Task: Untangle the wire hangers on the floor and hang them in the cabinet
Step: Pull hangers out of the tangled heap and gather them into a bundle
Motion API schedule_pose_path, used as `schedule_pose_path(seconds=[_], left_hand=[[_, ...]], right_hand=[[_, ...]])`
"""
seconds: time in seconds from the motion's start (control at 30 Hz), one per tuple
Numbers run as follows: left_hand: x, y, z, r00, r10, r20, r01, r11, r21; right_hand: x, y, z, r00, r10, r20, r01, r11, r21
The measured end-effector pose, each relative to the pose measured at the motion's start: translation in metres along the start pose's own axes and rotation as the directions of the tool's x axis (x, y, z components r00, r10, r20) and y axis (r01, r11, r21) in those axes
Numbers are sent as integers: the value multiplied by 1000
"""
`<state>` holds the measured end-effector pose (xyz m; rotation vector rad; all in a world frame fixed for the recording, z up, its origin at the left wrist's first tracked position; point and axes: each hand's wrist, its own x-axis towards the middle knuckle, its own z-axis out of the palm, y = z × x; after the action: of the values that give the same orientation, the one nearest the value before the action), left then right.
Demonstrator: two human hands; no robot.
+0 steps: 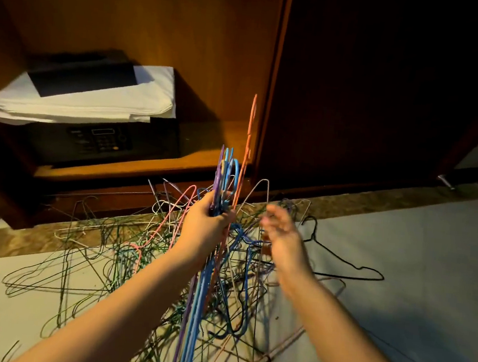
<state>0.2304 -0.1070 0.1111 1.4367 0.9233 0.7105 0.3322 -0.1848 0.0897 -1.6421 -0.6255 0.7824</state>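
- Fingers [226, 219] of my left hand [205, 225] curled tight round a bundle of hangers [198, 290]: purple, blue, orange, held upright
- right hand [282, 234] just beside it, fingers loose and spread, holding nothing; blurred
- tangle of hangers [149, 254] on the floor [426, 286] below both hands, reaching the floor's far edge at the cabinet [188, 30] base
- black hanger [343, 262] lies at the tangle's right edge
- cabinet open; safe [104, 141] at the left of its shelf, white folded linen [87, 102] on top

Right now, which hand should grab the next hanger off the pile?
Right, probably. The right hand is open and empty over the floor pile; the left hand grips a bundle of coloured hangers.
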Motion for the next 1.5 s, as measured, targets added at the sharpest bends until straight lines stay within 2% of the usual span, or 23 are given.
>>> schedule_pose_path(seconds=[0.1, 0.2, 0.27, 0.33, 0.43, 0.47, 0.57, 0.67, 0.83, 1.03, 1.2, 1.3, 1.4, 1.5], left_hand=[[-5, 4, 1, 998, 15, 68, -18, 998, 53], [-8, 4, 3, 987, 48, 156, -72, 985, 154], [-11, 4, 4, 977, 63, 202, -102, 977, 190], [-11, 5, 2, 973, 51, 224, -100, 973, 210], [-12, 3, -4, 962, 59, 266, -136, 951, 279], [-11, 1, -7, 961, 68, 268, -154, 937, 312], [-7, -5, -16, 979, 59, 196, -127, 926, 355], [5, -8, -32, 1000, 11, -22, -5, 968, 251], [13, -10, -72, 946, 81, -313, -21, 981, 191], [13, -3, -98, 924, 92, -371, -52, 992, 117], [6, -1, -99, 937, -76, -340, -11, 969, -247], [2, -5, -91, 963, -99, -249, 26, 959, -281], [-3, -3, -70, 982, -81, -174, 27, 956, -291], [-3, 3, -47, 991, -75, -115, 25, 922, -386]], right_hand=[[29, -21, -23, 977, -214, 4, 213, 971, -107], [50, -23, -40, 930, -351, 113, 367, 908, -200], [55, -29, -43, 939, -332, 85, 343, 909, -235], [60, -34, -44, 937, -349, 32, 337, 871, -358], [64, -29, -54, 892, -429, 143, 427, 696, -578], [62, -30, -58, 906, -391, 163, 408, 701, -585], [58, -31, -68, 929, -358, 96, 352, 770, -532], [52, -20, -82, 938, -345, -37, 298, 855, -425], [35, 4, -87, 964, -222, -143, 190, 959, -213], [22, 1, -69, 970, -132, -204, 120, 990, -69], [18, -11, -67, 941, -59, -333, 126, 975, 184], [18, -7, -47, 924, -88, -373, 128, 988, 86], [22, -2, -13, 908, -182, -376, 132, 979, -155], [26, 3, 14, 921, -267, -283, 175, 934, -310]])
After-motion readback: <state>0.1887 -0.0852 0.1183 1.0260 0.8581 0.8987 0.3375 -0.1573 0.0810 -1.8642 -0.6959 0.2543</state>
